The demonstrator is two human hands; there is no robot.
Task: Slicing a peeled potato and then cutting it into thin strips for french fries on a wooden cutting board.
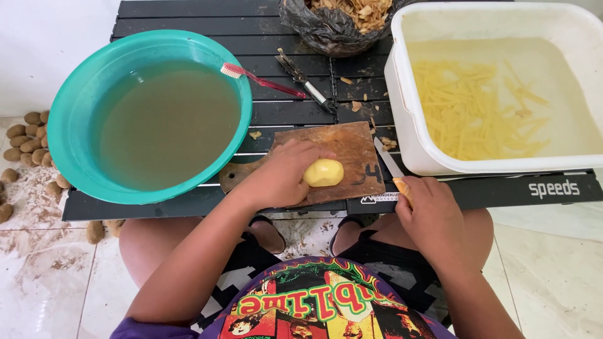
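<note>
My left hand (281,176) rests on a brown wooden cutting board (352,147) and grips a peeled yellow potato (323,172) against it. My right hand (427,207) is closed around the orange handle of a knife (391,164). The knife's blade points up and away, lying just right of the board's edge, apart from the potato.
A teal basin (69,113) of murky water stands at the left with a pink toothbrush (264,80) across its rim. A white tub (408,125) of water and potato sticks is at the right. A peeler (306,80), a black bag of peels (333,25), and unpeeled potatoes (28,141) on the floor are nearby.
</note>
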